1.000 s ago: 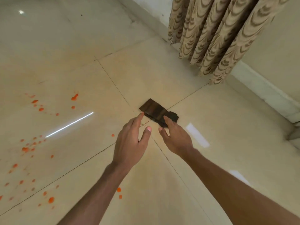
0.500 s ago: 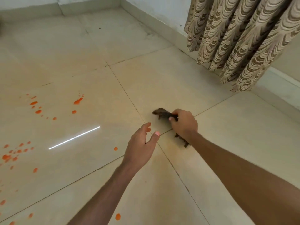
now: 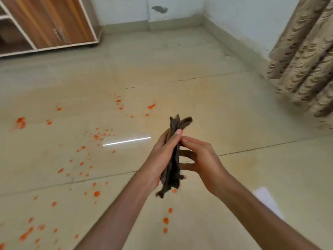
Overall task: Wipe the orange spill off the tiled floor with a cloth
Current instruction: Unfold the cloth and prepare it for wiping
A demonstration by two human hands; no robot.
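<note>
A dark brown cloth (image 3: 173,170) hangs bunched and upright in the air between both hands, above the beige tiled floor (image 3: 225,112). My left hand (image 3: 158,159) grips it along its left side, thumb pressed near the top. My right hand (image 3: 201,159) pinches the cloth's right edge with its fingertips. Orange spill drops (image 3: 96,137) lie scattered over the tiles to the left and below the hands, with larger blobs at the far left (image 3: 20,121) and a few drops (image 3: 165,220) under the cloth.
A wooden cabinet (image 3: 52,24) with a white frame stands at the back left. A patterned curtain (image 3: 306,60) hangs at the right, down to the floor. Pale walls with a skirting meet in the far corner. A bright light streak (image 3: 126,141) reflects on the tiles.
The cloth has been lifted off the floor by my right hand, and my left hand has joined to hold it. The view has tilted up, showing the cabinet and far wall.
</note>
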